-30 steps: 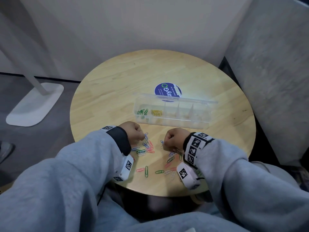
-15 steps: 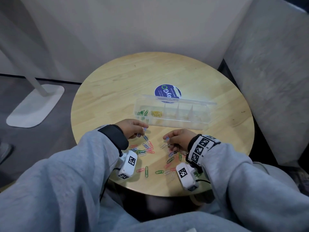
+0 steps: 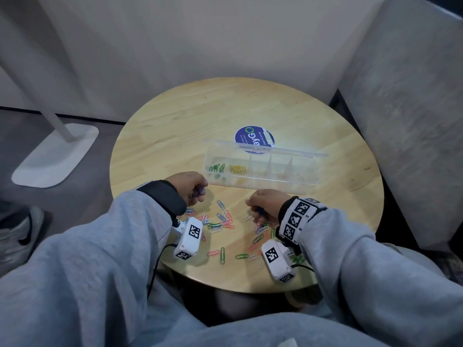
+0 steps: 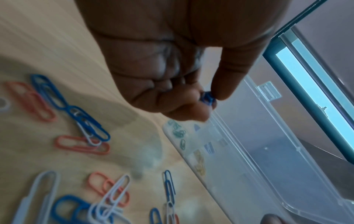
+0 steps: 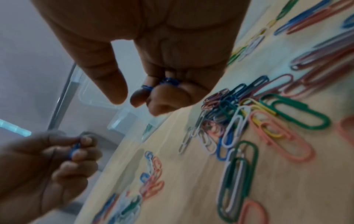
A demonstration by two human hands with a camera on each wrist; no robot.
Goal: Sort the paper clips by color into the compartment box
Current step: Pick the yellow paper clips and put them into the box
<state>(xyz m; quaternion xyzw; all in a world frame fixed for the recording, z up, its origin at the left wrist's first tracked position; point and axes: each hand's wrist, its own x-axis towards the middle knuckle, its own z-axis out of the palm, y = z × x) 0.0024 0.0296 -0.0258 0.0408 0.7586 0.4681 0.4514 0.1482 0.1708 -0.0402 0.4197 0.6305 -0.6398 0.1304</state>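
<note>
A clear compartment box (image 3: pixel 260 182) lies open on the round wooden table (image 3: pixel 175 126), with green clips (image 3: pixel 217 168) in its leftmost cell and yellow clips (image 3: pixel 238 169) in the one beside it. Loose clips (image 3: pixel 223 220) of mixed colors are scattered between my hands near the front edge. My left hand (image 3: pixel 193 187) hovers just left of the box and pinches blue clips (image 4: pixel 207 99) between thumb and fingers. My right hand (image 3: pixel 263 204) is curled over the pile and holds blue clips (image 5: pixel 168 81) against its fingers.
A round blue sticker (image 3: pixel 254 139) sits behind the box. A white stand base (image 3: pixel 55 156) is on the floor to the left, a shoe (image 3: pixel 20 234) at the far left. Grey padded walls (image 3: pixel 406 121) enclose the table.
Both hands have lifted off the pile with blue clips. The left hand has moved up and toward the box's left end; the right hand has risen slightly.
</note>
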